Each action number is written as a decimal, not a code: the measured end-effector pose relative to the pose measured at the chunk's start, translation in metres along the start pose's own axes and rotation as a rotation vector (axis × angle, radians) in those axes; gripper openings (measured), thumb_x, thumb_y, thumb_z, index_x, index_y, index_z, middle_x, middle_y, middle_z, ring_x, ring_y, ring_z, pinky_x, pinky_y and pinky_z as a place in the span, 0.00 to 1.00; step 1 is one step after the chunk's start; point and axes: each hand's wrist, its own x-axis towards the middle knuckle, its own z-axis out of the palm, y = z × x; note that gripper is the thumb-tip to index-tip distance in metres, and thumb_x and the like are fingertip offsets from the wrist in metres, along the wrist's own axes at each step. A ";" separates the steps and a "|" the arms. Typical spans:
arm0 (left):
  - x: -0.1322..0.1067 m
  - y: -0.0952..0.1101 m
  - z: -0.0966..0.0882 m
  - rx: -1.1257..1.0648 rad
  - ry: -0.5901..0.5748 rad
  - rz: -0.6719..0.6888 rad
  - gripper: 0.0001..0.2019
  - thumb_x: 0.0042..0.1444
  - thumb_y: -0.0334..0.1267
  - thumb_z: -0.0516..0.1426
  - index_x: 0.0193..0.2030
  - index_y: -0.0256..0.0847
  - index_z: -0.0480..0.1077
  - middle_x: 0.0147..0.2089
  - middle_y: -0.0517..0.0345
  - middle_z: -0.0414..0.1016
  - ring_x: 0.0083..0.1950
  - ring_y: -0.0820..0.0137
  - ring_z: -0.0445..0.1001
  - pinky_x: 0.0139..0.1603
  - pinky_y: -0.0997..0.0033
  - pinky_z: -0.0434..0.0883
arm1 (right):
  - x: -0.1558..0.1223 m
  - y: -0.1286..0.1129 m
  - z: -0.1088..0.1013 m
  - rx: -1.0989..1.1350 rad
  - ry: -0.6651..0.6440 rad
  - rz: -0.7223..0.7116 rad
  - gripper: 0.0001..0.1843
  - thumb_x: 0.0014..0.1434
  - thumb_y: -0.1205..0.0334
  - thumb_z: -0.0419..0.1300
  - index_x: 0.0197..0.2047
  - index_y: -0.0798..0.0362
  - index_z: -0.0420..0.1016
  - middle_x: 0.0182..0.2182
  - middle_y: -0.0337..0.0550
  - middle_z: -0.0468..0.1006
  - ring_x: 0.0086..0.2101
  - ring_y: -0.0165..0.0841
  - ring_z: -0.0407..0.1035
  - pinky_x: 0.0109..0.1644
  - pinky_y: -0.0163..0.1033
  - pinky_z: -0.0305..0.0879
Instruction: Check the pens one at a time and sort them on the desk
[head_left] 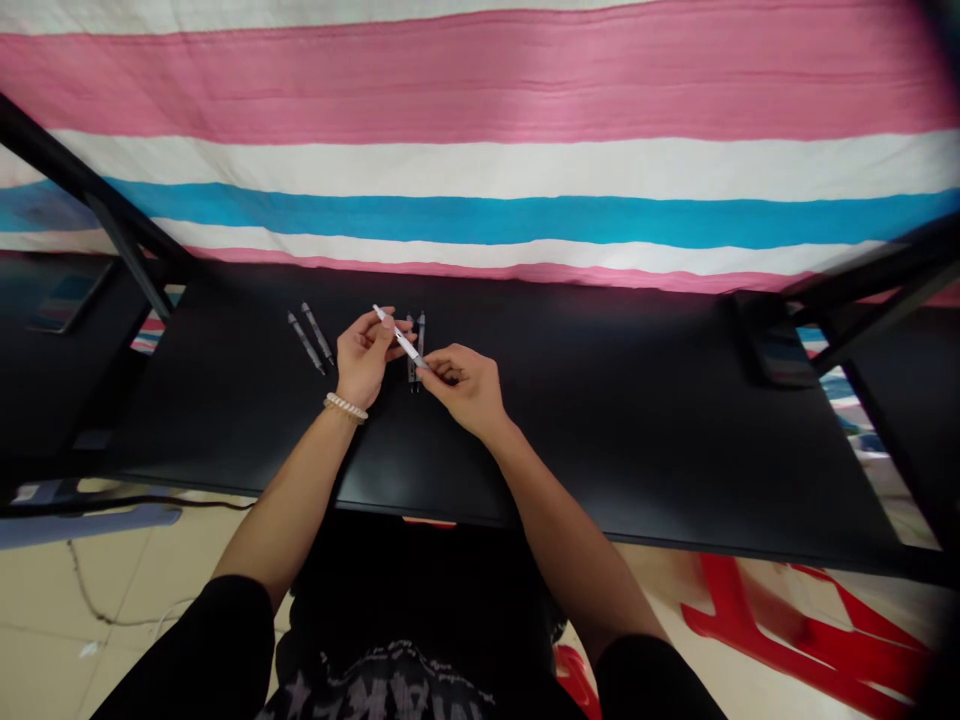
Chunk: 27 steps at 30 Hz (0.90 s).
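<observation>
Head view: black table before pink-, white- and blue-striped cloth.

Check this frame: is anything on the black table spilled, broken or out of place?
Nothing stands out. Both hands, left hand and right hand, hold one white pen; two pens lie left, others behind it, on the table.

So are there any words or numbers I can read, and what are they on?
Shirt print: pale letters at the bottom edge, cut off and too blurred to read.
White pen held in both hands: no readable marking.
Pens on the table: too small to tell.
</observation>
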 end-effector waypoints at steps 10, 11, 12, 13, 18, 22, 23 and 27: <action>-0.001 0.005 -0.001 -0.188 0.024 -0.048 0.14 0.56 0.47 0.67 0.44 0.42 0.76 0.39 0.57 0.82 0.39 0.70 0.83 0.45 0.69 0.79 | -0.002 -0.005 0.009 0.235 -0.113 0.279 0.23 0.62 0.39 0.59 0.38 0.54 0.76 0.23 0.37 0.76 0.18 0.25 0.68 0.19 0.30 0.64; -0.001 0.005 0.000 -0.178 0.043 -0.028 0.14 0.56 0.48 0.67 0.44 0.42 0.76 0.38 0.57 0.82 0.38 0.71 0.83 0.43 0.70 0.79 | -0.003 -0.006 0.010 0.234 -0.111 0.282 0.24 0.62 0.39 0.59 0.38 0.54 0.76 0.23 0.37 0.76 0.17 0.24 0.68 0.18 0.30 0.64; -0.001 0.004 0.000 -0.167 0.061 -0.010 0.15 0.55 0.48 0.68 0.45 0.42 0.77 0.38 0.58 0.82 0.37 0.71 0.82 0.42 0.71 0.79 | -0.004 -0.007 0.011 0.233 -0.111 0.283 0.24 0.62 0.39 0.60 0.38 0.54 0.76 0.23 0.37 0.76 0.17 0.24 0.68 0.18 0.30 0.64; 0.000 0.004 0.001 -0.157 0.076 0.005 0.16 0.54 0.47 0.69 0.45 0.43 0.77 0.37 0.58 0.82 0.36 0.72 0.82 0.40 0.72 0.79 | -0.004 -0.008 0.012 0.235 -0.114 0.283 0.23 0.62 0.39 0.60 0.38 0.54 0.76 0.23 0.36 0.76 0.17 0.24 0.68 0.18 0.29 0.64; 0.003 0.004 -0.001 -0.122 0.119 0.028 0.17 0.53 0.46 0.69 0.45 0.41 0.78 0.35 0.57 0.82 0.32 0.72 0.82 0.36 0.74 0.78 | -0.006 -0.011 0.018 0.367 -0.146 0.317 0.23 0.61 0.39 0.61 0.38 0.54 0.76 0.23 0.36 0.76 0.18 0.25 0.70 0.19 0.30 0.66; 0.006 0.003 -0.004 -0.116 0.159 0.043 0.15 0.54 0.46 0.69 0.45 0.41 0.77 0.36 0.56 0.82 0.35 0.71 0.82 0.37 0.73 0.78 | -0.005 -0.007 0.020 0.435 -0.134 0.342 0.24 0.61 0.40 0.62 0.45 0.54 0.80 0.26 0.39 0.79 0.21 0.28 0.72 0.23 0.35 0.72; 0.006 0.002 -0.005 -0.117 0.165 0.049 0.15 0.54 0.46 0.69 0.44 0.41 0.77 0.36 0.56 0.82 0.35 0.71 0.83 0.38 0.72 0.79 | -0.005 -0.006 0.019 0.383 -0.090 0.307 0.22 0.61 0.43 0.63 0.45 0.53 0.81 0.27 0.39 0.79 0.22 0.29 0.73 0.25 0.36 0.73; 0.008 -0.004 -0.005 -0.124 0.187 0.056 0.17 0.51 0.48 0.70 0.43 0.41 0.77 0.36 0.56 0.82 0.36 0.70 0.83 0.39 0.71 0.79 | -0.007 -0.006 0.018 0.067 0.107 0.065 0.08 0.59 0.53 0.67 0.36 0.47 0.83 0.35 0.42 0.80 0.35 0.33 0.75 0.40 0.42 0.77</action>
